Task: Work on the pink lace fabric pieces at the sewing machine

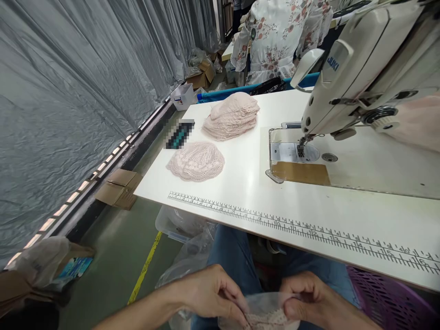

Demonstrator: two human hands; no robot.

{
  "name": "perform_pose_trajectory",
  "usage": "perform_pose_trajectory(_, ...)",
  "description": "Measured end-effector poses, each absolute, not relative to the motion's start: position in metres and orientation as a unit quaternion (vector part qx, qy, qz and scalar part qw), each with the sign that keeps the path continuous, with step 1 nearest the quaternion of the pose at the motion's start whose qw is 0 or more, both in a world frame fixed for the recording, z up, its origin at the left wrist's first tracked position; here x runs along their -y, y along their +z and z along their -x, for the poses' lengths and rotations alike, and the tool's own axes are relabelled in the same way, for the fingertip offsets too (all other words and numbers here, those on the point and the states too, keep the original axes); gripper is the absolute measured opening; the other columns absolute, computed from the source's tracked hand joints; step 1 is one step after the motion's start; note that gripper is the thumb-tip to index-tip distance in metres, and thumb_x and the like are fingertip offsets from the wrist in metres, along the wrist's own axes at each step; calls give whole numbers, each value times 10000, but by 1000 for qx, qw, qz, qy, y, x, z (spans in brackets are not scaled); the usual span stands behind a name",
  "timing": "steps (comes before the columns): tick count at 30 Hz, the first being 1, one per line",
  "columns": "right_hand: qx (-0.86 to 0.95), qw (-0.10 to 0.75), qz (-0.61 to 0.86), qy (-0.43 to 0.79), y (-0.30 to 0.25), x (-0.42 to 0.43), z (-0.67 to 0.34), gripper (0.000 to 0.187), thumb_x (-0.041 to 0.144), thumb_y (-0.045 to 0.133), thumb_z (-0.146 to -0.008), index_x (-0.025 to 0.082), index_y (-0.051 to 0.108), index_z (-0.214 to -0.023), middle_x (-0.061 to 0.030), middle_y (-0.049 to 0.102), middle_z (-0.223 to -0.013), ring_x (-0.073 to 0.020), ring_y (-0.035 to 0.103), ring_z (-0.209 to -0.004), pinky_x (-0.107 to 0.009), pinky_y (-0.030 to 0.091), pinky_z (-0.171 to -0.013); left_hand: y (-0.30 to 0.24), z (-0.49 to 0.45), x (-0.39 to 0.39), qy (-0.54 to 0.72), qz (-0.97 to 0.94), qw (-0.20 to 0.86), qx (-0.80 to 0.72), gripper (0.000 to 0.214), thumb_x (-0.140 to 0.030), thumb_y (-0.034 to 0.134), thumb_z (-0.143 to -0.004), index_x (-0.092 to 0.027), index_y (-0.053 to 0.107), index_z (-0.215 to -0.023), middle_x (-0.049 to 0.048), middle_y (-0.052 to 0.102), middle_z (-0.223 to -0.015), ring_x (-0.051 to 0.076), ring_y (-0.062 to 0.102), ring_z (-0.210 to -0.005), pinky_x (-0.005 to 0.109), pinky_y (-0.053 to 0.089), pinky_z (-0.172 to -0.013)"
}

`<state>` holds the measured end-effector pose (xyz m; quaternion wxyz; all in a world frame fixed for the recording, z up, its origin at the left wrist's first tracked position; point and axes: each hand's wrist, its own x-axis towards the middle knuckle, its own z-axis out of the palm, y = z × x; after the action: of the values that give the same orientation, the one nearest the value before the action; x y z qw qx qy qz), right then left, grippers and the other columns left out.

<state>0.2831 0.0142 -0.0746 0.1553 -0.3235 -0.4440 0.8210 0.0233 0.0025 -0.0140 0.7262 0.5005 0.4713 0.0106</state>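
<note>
A pale, sheer lace piece (266,316) lies over my lap at the bottom of the head view, partly cut off by the frame. My left hand (220,295) pinches its left side between thumb and fingers. On its right side, my right hand (305,298) grips the edge with the thumb on top. Up on the white table, a single scalloped lace piece (196,161) lies flat. Behind it rises a stack of pink lace pieces (232,116).
A white sewing machine (347,68) stands on the right of the table (240,183), which has a printed ruler (295,224) along its front edge. Below right is a purple basket (392,298). Cardboard boxes (118,188) sit on the floor at left. A person in a floral top (275,36) is beyond.
</note>
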Motion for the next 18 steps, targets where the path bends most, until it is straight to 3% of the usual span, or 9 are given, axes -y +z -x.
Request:
perform_pose_trajectory(7,462,144,321,814,-79,-15,-286,480,631,748,-712,156,712,-648,17,511,-578,-111,416,-572,-241,310,-550,-7,-22,-10,2,-558,697,-451,448,-562,688,-770,-179,788,-982,36,755,-803,113,615,-655,149,427,-599)
perform_pose_trajectory(10,472,148,323,807,-84,-13,-286,507,661,734,-706,160,695,-639,27,473,-575,-108,378,-567,-248,305,-551,-5,-22,-10,-14,-564,692,-450,431,-533,649,-820,-184,771,-1041,40,757,-863,120,629,-697,155,446,-631)
perform_pose_trajectory(12,477,149,328,801,-87,-12,-286,534,686,715,-707,159,678,-631,34,448,-566,-103,352,-558,-246,282,-532,-10,-23,-7,-12,-532,718,-448,530,-602,700,-753,-194,752,-1088,37,755,-895,139,650,-749,180,478,-702)
perform_pose_trajectory(16,477,143,345,795,-92,-9,-287,578,736,693,-683,167,638,-600,37,425,-530,-95,315,-514,-243,204,-465,-33,-29,4,7,-458,761,-460,788,-644,861,-432,-190,753,-1067,29,748,-865,172,658,-771,240,506,-777)
perform_pose_trajectory(18,477,144,349,794,-93,-9,-289,594,754,693,-665,166,642,-596,33,437,-527,-96,319,-510,-243,202,-462,-41,-32,8,18,-454,748,-484,721,-657,840,-463,-175,776,-996,32,741,-821,168,647,-742,230,504,-734)
